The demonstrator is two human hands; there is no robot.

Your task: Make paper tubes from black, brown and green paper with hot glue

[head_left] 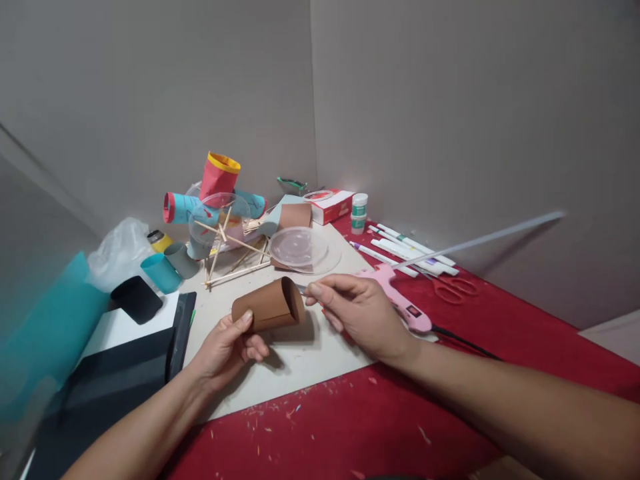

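My left hand (pixel 227 343) is closed around a brown paper tube (pixel 267 305), holding it on its side just above a beige board (pixel 300 360). My right hand (pixel 357 310) grips a pink glue gun (pixel 407 308), and its metal tip touches the tube's open right rim. A long translucent glue stick (pixel 480 239) juts from the back of the gun toward the upper right. The gun's black cord (pixel 465 341) trails across the red cloth (pixel 400 413).
Behind the tube stand a model of coloured paper tubes and wooden sticks (pixel 217 213), a clear plastic lid (pixel 300 248), teal and grey cups (pixel 170 267), white markers (pixel 410 250), red scissors (pixel 453 288), a small box (pixel 330 203) and black and teal sheets (pixel 100 360) on the left.
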